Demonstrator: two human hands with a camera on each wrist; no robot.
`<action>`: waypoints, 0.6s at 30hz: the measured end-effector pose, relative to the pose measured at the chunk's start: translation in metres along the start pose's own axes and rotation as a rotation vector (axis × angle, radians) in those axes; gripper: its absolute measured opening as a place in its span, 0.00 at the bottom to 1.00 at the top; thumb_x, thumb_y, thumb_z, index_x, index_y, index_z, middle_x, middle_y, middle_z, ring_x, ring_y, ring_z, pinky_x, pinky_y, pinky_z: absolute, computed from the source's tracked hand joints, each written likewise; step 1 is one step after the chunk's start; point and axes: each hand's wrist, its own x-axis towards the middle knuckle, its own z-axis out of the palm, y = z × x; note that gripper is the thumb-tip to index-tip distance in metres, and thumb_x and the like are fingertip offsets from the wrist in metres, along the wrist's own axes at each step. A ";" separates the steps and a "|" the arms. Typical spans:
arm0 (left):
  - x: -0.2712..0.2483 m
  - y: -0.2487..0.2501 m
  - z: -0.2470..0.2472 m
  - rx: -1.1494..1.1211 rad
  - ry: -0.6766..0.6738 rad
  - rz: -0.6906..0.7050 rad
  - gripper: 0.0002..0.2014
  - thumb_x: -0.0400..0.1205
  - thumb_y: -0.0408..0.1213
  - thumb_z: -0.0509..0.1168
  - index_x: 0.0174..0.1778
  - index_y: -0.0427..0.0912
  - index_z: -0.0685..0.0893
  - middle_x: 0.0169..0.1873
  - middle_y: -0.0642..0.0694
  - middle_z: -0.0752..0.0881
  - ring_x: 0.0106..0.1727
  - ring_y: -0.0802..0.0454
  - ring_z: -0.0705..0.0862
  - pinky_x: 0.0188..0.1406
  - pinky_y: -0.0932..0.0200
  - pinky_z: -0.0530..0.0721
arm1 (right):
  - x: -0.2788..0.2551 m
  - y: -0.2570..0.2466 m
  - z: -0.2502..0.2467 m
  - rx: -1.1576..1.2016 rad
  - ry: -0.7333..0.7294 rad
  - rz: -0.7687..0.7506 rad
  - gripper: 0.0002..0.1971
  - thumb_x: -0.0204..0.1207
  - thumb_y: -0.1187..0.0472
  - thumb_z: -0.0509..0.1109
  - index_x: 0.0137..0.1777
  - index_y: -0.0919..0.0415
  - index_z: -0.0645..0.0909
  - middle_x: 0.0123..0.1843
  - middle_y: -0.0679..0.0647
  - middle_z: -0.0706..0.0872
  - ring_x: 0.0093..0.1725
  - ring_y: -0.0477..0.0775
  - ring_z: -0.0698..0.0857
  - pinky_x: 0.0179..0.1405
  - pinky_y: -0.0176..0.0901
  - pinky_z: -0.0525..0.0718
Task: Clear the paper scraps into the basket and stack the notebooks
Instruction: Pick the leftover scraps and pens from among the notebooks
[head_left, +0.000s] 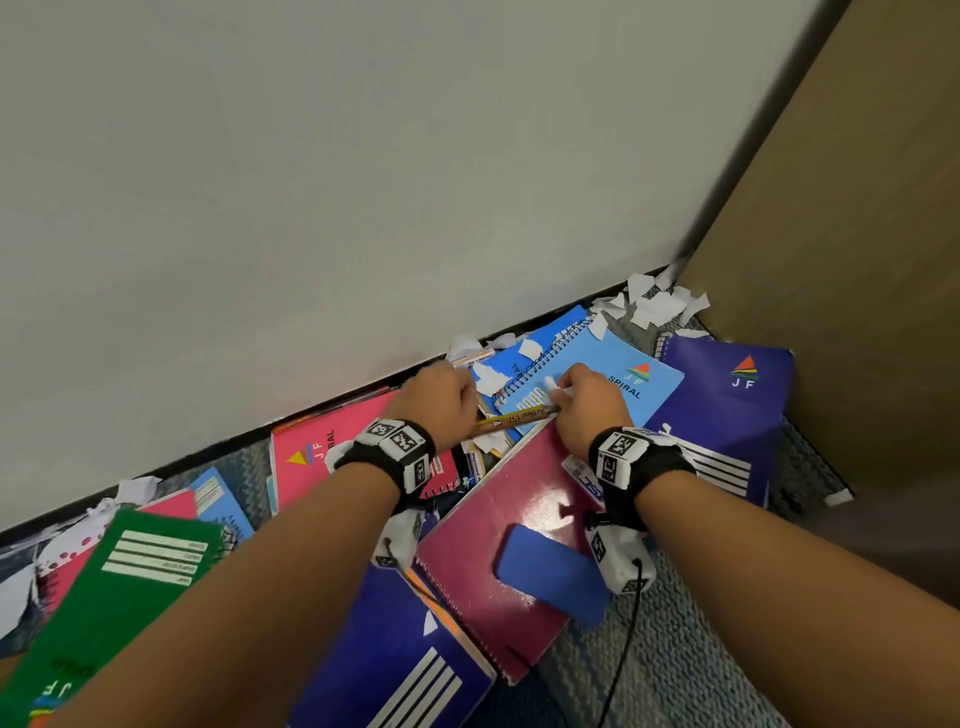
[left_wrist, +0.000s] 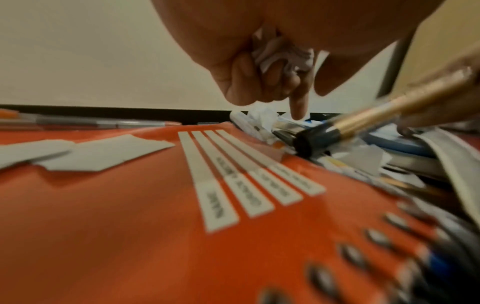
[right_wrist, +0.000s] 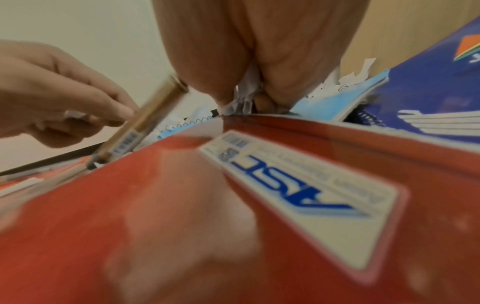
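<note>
I have both hands over the light blue spiral notebook (head_left: 597, 374) on the floor. My left hand (head_left: 441, 397) has its fingers (left_wrist: 241, 82) curled round crumpled paper scraps (left_wrist: 280, 55), index pointing down; my right hand (head_left: 587, 410) pinches more scraps, keeping each handful together. A gold pen (head_left: 514, 417) lies between them; whose grip, I cannot tell. No basket shows; more scraps (head_left: 654, 304) lie beyond the notebook.
</note>
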 end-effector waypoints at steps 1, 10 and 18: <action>0.005 -0.002 -0.001 0.013 0.029 -0.040 0.13 0.84 0.40 0.55 0.54 0.43 0.85 0.44 0.42 0.81 0.47 0.42 0.81 0.44 0.50 0.81 | 0.000 0.000 0.000 0.008 0.006 0.002 0.10 0.84 0.57 0.63 0.55 0.64 0.78 0.54 0.63 0.83 0.55 0.64 0.80 0.47 0.47 0.74; 0.035 0.005 0.010 0.054 -0.203 -0.094 0.21 0.84 0.50 0.63 0.73 0.52 0.77 0.63 0.42 0.76 0.65 0.43 0.77 0.61 0.51 0.77 | -0.004 -0.001 -0.002 0.024 0.014 -0.001 0.10 0.84 0.56 0.61 0.54 0.63 0.78 0.53 0.61 0.83 0.52 0.62 0.81 0.47 0.50 0.78; 0.032 0.010 0.016 0.058 -0.043 -0.083 0.11 0.87 0.36 0.58 0.62 0.36 0.77 0.57 0.38 0.75 0.50 0.39 0.81 0.40 0.55 0.73 | -0.006 0.002 -0.004 0.029 0.010 -0.015 0.11 0.85 0.56 0.61 0.55 0.64 0.78 0.54 0.61 0.83 0.52 0.62 0.81 0.49 0.52 0.81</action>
